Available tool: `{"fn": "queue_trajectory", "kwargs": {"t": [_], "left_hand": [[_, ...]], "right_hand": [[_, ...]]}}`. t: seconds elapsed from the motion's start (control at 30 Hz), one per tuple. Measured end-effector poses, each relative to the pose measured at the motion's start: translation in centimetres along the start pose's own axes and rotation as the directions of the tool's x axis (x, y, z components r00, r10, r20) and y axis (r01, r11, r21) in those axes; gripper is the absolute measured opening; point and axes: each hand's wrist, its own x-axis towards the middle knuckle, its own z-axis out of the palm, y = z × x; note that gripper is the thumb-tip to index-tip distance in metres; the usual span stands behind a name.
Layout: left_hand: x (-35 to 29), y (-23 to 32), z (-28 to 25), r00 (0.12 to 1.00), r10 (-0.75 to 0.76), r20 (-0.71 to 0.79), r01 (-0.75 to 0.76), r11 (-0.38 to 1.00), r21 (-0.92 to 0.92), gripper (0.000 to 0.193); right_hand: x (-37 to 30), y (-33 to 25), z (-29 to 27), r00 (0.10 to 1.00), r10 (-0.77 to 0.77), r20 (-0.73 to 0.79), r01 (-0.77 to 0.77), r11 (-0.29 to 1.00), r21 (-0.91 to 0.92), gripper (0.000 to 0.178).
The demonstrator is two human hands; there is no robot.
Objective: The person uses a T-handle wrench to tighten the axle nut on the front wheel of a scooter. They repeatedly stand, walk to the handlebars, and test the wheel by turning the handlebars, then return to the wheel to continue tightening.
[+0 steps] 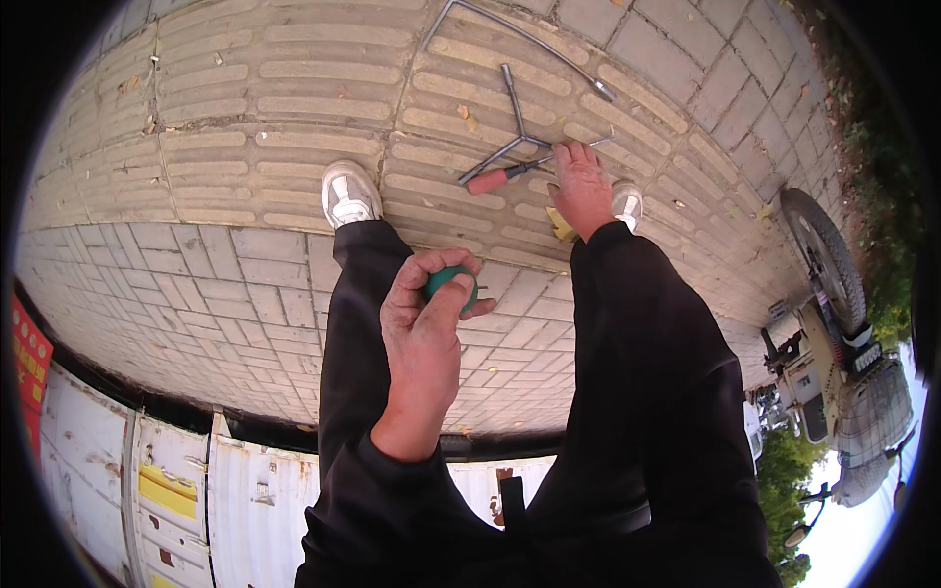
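Observation:
My left hand (427,318) is raised between my knees, with thumb and fingers closed around a green round piece (453,284). A short dark pin shows at its right side; the rest is covered by my fingers. My right hand (582,186) reaches down to the ground tiles, its fingers stretched over the shaft of a screwdriver with a red handle (487,181). Thumb and fingers are apart. Beside it lies a Y-shaped socket wrench (515,103), one arm running under my fingertips. Whether they touch it cannot be seen.
A long bent metal bar (534,44) lies farther off on the ribbed paving (323,73). My white shoes (350,194) stand either side of the tools. At right is a two-wheeled vehicle with a tyre (823,257). White metal panels (260,495) are at lower left.

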Motion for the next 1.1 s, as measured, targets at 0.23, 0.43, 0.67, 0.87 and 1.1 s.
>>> {"fn": "queue_trajectory", "kwargs": {"t": [0.23,0.43,0.67,0.87,1.1], "left_hand": [[-0.3,0.4,0.5,0.999,-0.023,0.039,0.025,0.999,-0.049,0.023],[-0.2,1.4,1.3,0.998,-0.047,0.049,0.050,0.997,-0.057,0.024],[-0.1,2.2,1.2,0.996,-0.053,0.075,0.060,0.993,-0.099,0.025],[-0.2,3.4,1.2,0.996,-0.051,0.068,0.060,0.988,-0.142,0.024],[-0.4,3.7,0.9,0.994,-0.001,0.106,0.013,0.993,-0.114,0.024]], "right_hand": [[3.0,1.3,3.1,0.953,-0.137,0.269,0.196,0.958,-0.208,0.027],[3.1,1.0,-0.1,0.945,-0.097,0.313,0.125,0.990,-0.068,0.021],[10.0,2.0,-3.5,0.996,-0.069,-0.056,0.067,0.997,-0.034,0.024],[14.8,0.6,-3.6,0.975,0.193,-0.108,-0.198,0.980,-0.036,0.030],[16.0,1.0,-4.3,0.987,0.122,0.102,-0.096,0.969,-0.226,0.023]]}}
